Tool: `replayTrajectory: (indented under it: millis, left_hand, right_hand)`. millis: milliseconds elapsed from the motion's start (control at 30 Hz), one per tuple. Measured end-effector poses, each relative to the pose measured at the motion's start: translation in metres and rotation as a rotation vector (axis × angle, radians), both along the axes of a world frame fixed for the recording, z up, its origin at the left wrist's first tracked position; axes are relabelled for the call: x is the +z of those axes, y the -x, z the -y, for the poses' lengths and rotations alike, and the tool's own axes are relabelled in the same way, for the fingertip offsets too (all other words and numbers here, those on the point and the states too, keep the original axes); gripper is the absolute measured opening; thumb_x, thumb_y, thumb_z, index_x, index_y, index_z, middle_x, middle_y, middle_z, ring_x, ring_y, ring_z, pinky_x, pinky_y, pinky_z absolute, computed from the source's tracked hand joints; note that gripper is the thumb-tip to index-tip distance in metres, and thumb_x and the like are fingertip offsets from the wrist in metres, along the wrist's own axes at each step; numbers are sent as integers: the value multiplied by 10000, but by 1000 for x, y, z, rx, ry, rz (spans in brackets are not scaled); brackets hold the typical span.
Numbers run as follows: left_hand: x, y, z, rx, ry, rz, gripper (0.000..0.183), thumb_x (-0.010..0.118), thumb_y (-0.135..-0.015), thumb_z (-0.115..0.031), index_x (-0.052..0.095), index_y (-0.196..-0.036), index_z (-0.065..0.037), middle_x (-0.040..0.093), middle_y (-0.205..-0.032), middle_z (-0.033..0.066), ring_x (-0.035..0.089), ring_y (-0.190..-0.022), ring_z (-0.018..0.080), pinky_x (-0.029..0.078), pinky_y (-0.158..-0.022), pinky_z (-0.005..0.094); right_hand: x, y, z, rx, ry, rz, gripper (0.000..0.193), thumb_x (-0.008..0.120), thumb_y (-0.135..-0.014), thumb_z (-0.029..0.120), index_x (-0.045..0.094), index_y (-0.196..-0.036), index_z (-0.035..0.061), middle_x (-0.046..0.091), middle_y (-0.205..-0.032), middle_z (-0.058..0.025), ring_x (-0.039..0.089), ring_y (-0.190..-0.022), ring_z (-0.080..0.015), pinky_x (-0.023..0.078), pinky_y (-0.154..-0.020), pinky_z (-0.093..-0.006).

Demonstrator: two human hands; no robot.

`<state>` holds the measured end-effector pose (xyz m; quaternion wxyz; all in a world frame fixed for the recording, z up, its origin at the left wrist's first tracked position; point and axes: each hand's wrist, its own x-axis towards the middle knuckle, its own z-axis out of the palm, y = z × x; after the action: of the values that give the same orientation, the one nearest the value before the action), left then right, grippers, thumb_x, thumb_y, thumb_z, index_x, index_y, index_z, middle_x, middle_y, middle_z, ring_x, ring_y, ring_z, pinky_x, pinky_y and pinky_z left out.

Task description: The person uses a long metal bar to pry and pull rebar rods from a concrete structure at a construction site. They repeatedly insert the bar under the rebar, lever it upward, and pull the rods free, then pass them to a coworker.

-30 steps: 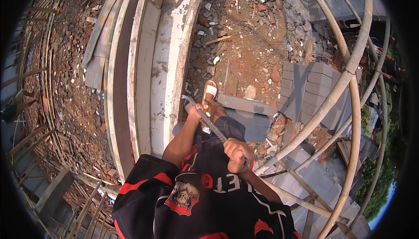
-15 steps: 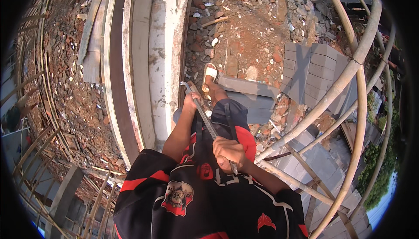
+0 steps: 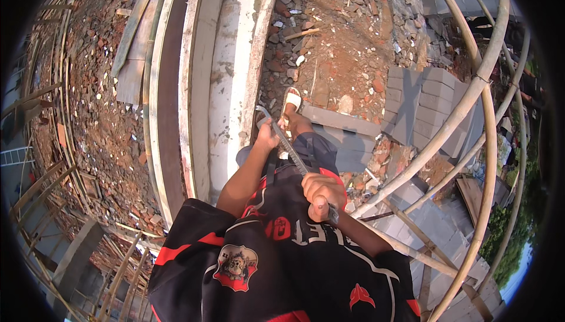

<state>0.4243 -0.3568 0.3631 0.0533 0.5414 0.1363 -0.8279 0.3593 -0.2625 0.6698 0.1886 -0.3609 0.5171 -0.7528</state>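
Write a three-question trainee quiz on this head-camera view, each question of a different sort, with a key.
1. True or false: both hands grip the same ribbed steel bar.
2. Which hand is nearer the bar's hooked far end? A. left hand B. right hand
3. Fill in: the sandalled foot stands beside a white concrete ____.

Key: 1. True. 2. A; the right hand grips the near end, close to the black and red shirt. 3. Beam; red rubble lies on its other side, and bamboo poles cross at right.
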Motion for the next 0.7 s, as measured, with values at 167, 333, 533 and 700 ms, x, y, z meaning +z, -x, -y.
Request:
replayTrajectory:
  millis: [167, 333, 533, 700]
  left_hand:
    - [6, -91, 34, -731, 470, 53, 446, 365, -1000, -313, 358, -1383, -85, 457, -1337, 121, 476, -1179, 267, 380, -1008, 425]
    - [-20, -219, 72, -383, 480, 321, 413, 393, -983, -315, 394, -1358, -143, 490, -1293, 72, 501, -1150, 242, 386, -968, 406]
    - [1, -310, 53, -202, 517, 470, 388, 417, -972, -325, 426, -1321, -155, 516, -1243, 25, 520, -1083, 208, 394, -933, 398]
    - [-2, -356, 24, -173, 400, 583, 382, 425, -967, -340, 433, -1314, -180, 513, -1263, 14, 519, -1091, 207, 399, -915, 386]
  right_hand:
    - [7, -11, 2, -20, -27, -43, 370, 447, -948, 212, 367, -621, 61, 389, -498, -24, 376, -393, -149, 346, -406, -317]
    - [-4, -22, -6, -60, -6, 43, 362, 465, -933, 188, 395, -613, 34, 404, -496, -46, 387, -410, -166, 371, -435, -324]
    - [0, -24, -8, -123, -80, 114, 351, 441, -931, 247, 354, -641, 70, 357, -529, -26, 332, -451, -144, 331, -508, -320]
    - [0, -29, -7, -127, -90, 106, 338, 444, -924, 218, 364, -638, 57, 360, -523, -25, 331, -445, -141, 335, -494, -319]
